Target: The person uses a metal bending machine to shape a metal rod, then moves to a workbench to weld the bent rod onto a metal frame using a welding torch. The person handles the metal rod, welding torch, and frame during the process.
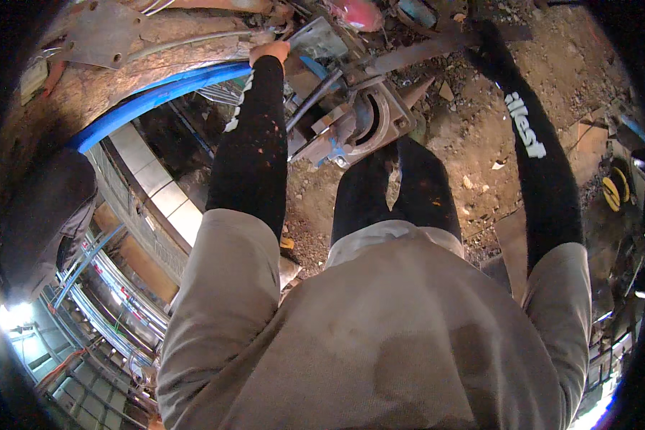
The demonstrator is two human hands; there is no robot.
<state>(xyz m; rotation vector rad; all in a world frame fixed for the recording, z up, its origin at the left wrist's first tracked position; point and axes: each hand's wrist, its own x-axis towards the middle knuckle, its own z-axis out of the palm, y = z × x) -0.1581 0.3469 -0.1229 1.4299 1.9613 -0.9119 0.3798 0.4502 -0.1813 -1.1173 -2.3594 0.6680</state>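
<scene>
My left hand [271, 51] is closed at the edge of the wooden bench, beside a grey metal plate [322, 39]. What its fingers hold is hidden. At the upper right, my right hand [486, 56], dark and shaded, is closed around the outer part of a long flat metal bar [415, 53]. Leftward from it, the bar reaches to a worn metal bench vise [369, 118] in front of my legs. A rod-like vise handle [315, 98] slants between the vise and my left forearm. Black sleeves cover both my forearms.
A blue curved strip [172, 80] edges the wooden bench [186, 54] at the left. A person's dark-trousered leg [46, 215] is close on that side. Long metal pipes [118, 301] lie lower left. Red object [358, 13] at the top; yellow roll [615, 190] on the dirt floor, right.
</scene>
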